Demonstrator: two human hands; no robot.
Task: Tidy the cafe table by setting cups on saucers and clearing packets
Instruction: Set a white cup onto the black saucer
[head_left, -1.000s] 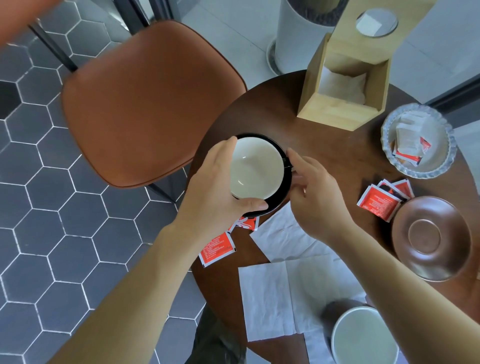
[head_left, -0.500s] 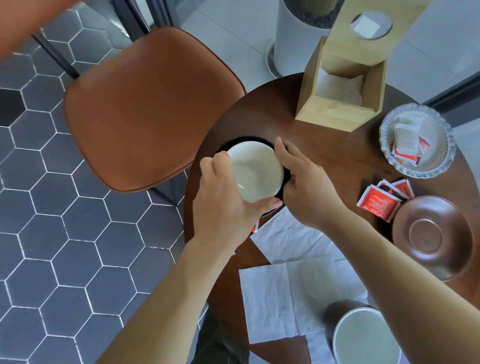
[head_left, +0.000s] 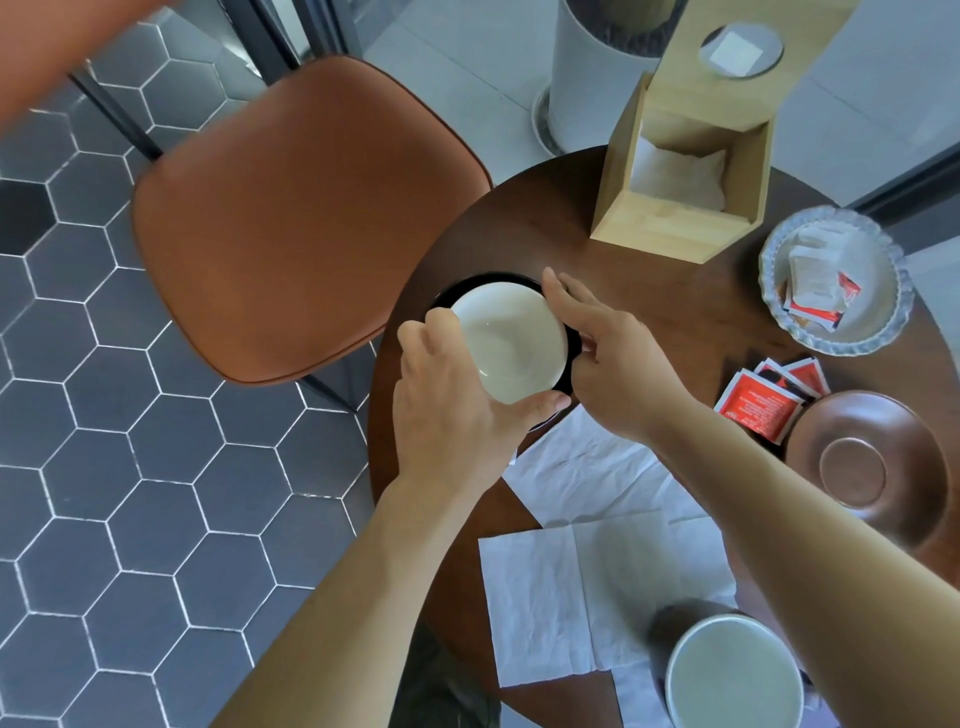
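A black cup (head_left: 511, 340) with a white inside sits over a black saucer (head_left: 485, 279) near the left edge of the round wooden table (head_left: 649, 291). My left hand (head_left: 447, 410) grips the cup's rim from the near left side, thumb on the near rim. My right hand (head_left: 618, 364) holds the cup's right side, where the handle is hidden under my fingers. An empty brown saucer (head_left: 872, 467) lies at the right. A brown cup (head_left: 732, 675) stands at the bottom right. Red packets (head_left: 758, 410) lie beside the brown saucer.
A glass dish (head_left: 883, 332) at the far right holds several packets. A wooden napkin box (head_left: 675, 234) stands at the back. White napkins (head_left: 597, 571) are spread on the near part of the table. An orange chair (head_left: 301, 223) stands left of the table, and a white planter (head_left: 587, 88) behind it.
Both hands carried the cup a little away and to the left. It now sits low over the black saucer, and the red packets near the table's left edge are hidden by my left hand.
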